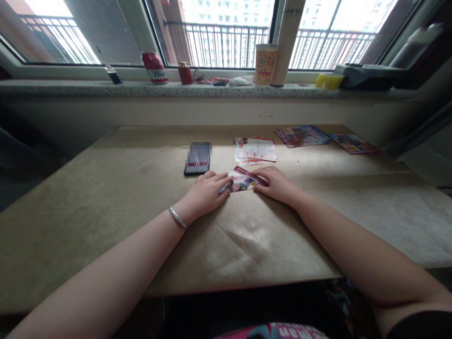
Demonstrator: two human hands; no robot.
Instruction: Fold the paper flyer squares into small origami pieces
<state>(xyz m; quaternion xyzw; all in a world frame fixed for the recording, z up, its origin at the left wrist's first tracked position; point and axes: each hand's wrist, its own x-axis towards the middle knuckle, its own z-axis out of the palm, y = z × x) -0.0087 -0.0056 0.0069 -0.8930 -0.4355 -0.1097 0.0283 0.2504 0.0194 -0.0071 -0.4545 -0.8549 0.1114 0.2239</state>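
Note:
A small colourful folded paper (243, 180) lies on the brown table (106, 197), and both hands press on it. My left hand (206, 192) rests flat on its left side, fingers stretched towards the paper, a silver bangle on the wrist. My right hand (277, 183) lies on its right side, fingertips curled down onto the paper's edge. Just behind the left hand a dark phone (197, 162) lies flat.
A stack of red-and-white leaflets (254, 149) sits behind the paper. Two colourful flyers (302, 135) (353, 143) lie at the back right. On the window sill (70, 88) stand a red can (154, 67), a small red jar (185, 73), a paper cup (265, 63) and a yellow object (329, 81).

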